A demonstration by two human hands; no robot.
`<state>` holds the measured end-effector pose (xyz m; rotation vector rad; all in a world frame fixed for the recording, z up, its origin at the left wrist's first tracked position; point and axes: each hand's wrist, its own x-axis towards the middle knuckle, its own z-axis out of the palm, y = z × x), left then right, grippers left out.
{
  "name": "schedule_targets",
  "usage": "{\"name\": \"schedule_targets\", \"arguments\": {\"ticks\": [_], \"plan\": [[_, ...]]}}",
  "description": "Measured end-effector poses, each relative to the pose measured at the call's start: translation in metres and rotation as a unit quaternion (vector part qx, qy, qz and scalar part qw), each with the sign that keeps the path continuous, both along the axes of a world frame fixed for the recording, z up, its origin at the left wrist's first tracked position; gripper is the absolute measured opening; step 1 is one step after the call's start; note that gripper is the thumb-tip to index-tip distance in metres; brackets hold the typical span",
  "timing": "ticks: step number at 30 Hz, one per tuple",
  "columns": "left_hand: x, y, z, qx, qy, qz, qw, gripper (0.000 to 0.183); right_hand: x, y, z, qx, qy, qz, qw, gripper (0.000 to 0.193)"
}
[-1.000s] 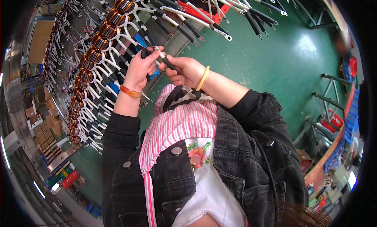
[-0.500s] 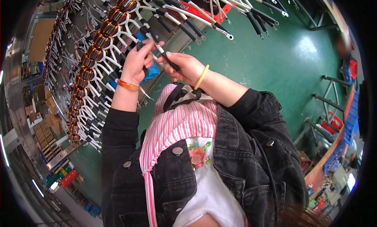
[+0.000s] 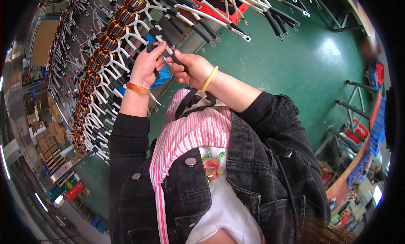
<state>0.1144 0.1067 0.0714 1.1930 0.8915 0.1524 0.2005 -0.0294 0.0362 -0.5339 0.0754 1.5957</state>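
A white-sleeved wire lead (image 3: 163,40) with black tubing runs from the row of copper-wound coils (image 3: 109,43) towards me. Its white part is pinched by the fingers of my left hand (image 3: 144,67). Lower down, my right hand (image 3: 194,68) is closed around the black tubing (image 3: 176,61) at the lead's near end. That end is mostly hidden in the right fingers. Similar white leads with black sleeves (image 3: 206,31) fan out beside it, several tipped with ring terminals (image 3: 246,38).
Below my hands is a blue object (image 3: 163,76), partly covered. A red crate (image 3: 215,11) stands under the far leads. Another row of coils (image 3: 57,54) lies farther left. Green floor (image 3: 270,67) stretches to the right, with metal frames (image 3: 354,100) and blue bins (image 3: 377,128) along the edge.
My right hand has slid a little up and left along the lead, closer to my left hand, and more white shows between them. The left hand has barely moved.
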Motion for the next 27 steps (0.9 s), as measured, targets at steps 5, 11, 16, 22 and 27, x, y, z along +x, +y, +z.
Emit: {"name": "schedule_targets", "arguments": {"ticks": [5, 11, 16, 22, 27], "plan": [[-0.001, 0.000, 0.002, -0.013, -0.016, 0.005, 1.000, 0.019, 0.000, -0.020, 0.011, 0.024, -0.068, 0.049, 0.996, 0.036], [-0.003, -0.002, -0.003, -0.010, -0.013, 0.011, 1.000, 0.020, -0.012, -0.014, 0.003, 0.040, -0.081, 0.010, 0.996, 0.030], [-0.008, -0.001, -0.004, -0.058, -0.035, 0.023, 0.997, 0.014, -0.012, -0.002, -0.001, 0.058, -0.041, -0.004, 0.997, 0.029], [-0.001, -0.004, -0.001, -0.018, -0.006, 0.023, 1.000, 0.022, 0.003, -0.004, -0.018, 0.107, 0.036, 0.035, 0.993, 0.040], [-0.003, -0.001, 0.001, -0.031, -0.011, 0.005, 0.999, 0.016, 0.003, -0.017, -0.015, 0.089, 0.050, 0.057, 0.993, 0.040]]}}
